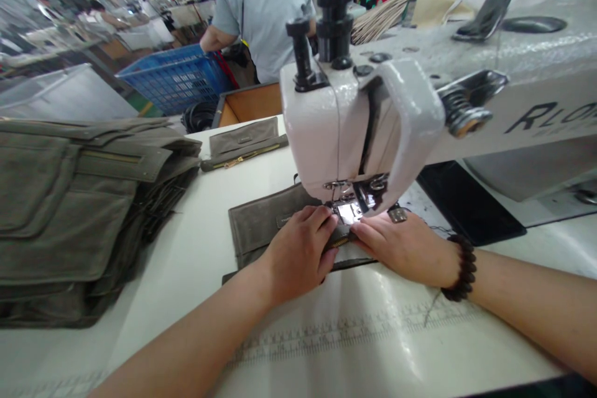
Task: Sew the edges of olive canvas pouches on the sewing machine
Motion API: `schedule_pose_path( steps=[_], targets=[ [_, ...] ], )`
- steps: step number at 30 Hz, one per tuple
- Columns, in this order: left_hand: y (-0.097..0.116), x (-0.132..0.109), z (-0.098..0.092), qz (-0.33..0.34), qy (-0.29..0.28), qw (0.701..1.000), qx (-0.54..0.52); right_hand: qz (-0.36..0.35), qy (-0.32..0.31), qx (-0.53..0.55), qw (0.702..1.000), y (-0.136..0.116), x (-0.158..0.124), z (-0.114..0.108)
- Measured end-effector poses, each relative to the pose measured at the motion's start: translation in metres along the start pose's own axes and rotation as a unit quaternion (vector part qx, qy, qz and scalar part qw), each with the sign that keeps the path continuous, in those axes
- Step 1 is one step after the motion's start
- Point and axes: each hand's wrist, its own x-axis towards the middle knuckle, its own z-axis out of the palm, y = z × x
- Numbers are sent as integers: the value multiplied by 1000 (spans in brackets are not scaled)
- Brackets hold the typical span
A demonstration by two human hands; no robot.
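A grey-brown zippered fabric panel [261,224] lies under the needle area of a white sewing machine [317,130]. A small label and a brass-coloured zipper [339,241] show on it. My left hand [301,252] grips the panel at the zipper, fingers bent on top and thumb at the near edge, just left of the lit presser foot [347,211]. From the right, my right hand [408,247] holds the panel's zipper end between close-set fingertips, partly behind the machine head. Its wrist wears a dark bead bracelet [459,267]. The hands hide part of the panel.
Stacked grey-brown fabric pieces [56,199] cover the table's left side. Another zippered panel [247,140] lies behind. A printed ruler [326,339] crosses the near tabletop. A black plate [471,202] lies right of the needle. Beyond are a blue crate [168,81] and a person [263,6].
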Motion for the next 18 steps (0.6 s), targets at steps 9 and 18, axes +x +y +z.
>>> schedule_pose_path(
  steps=[9,18],
  targets=[
    [-6,2,-5,16,4,1000,11,15,8,-7,1000,1,0,0],
    [-16,7,-21,-25,-38,995,-90,116,17,67,991,7,-4,3]
  ],
)
